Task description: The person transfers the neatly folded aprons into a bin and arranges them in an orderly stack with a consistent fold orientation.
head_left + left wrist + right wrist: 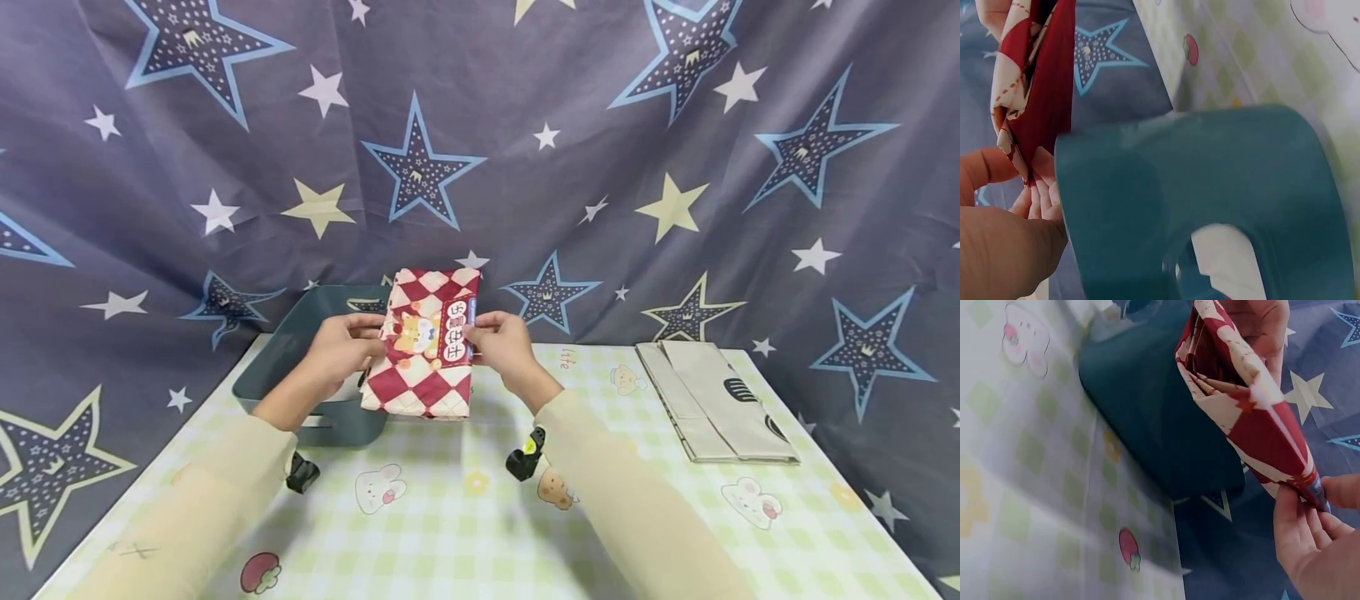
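Note:
Between my two hands is a folded cloth with red and cream diamonds, a cartoon animal and a panel of white characters. My left hand pinches its left edge, thumb on one side and fingers on the other. At the opposite edge my right hand pinches it near the character panel. The cloth is held up above the table, tilted, and overlaps the right part of a teal plastic bin in the head view. In the right wrist view the cloth's stacked layers show at its end.
A beige folded cloth with black prints lies at the table's right. The table has a green-checked cover with cartoon figures. Behind it hangs a dark curtain with stars. Something white shows through the bin's handle hole.

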Tool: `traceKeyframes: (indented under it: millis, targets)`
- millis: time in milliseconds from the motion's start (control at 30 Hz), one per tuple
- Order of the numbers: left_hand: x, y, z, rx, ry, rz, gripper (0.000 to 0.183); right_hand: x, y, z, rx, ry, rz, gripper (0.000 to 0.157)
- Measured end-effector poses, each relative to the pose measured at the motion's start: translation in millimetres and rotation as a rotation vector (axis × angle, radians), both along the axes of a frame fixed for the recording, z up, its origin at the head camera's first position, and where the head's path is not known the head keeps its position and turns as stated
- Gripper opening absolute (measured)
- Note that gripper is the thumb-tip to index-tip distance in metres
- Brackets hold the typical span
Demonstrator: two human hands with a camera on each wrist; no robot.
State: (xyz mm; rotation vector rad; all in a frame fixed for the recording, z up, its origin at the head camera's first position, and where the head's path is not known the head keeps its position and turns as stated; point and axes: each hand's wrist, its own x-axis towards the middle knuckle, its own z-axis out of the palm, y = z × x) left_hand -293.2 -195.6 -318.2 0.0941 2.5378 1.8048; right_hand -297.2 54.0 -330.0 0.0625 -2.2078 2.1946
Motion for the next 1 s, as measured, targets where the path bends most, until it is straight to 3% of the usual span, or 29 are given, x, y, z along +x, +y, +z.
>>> traceKeyframes:
  millis: [167,400,733,1000]
  targets:
    - [1.7,-13.2,5.6,-0.016,-0.002,-0.009,0.058,0.4,-13.6,3.8,-0.072,-0.002,0.016,0.02]
    - [6.9,-40.9,4.5,0.006,0.007,0.002,0.062,5.3,-30.7,8.4,-0.203,-0.027,0.144,0.027]
    - [7.7,-67.6,9.3,0.013,-0.001,0.017,0.063,9.6,-45.6,9.7,-0.348,-0.034,0.29,0.061]
    - [1.2,-90.7,10.9,-0.055,-0.011,0.036,0.063,13.4,-59.8,4.0,-0.472,-0.037,0.438,0.078]
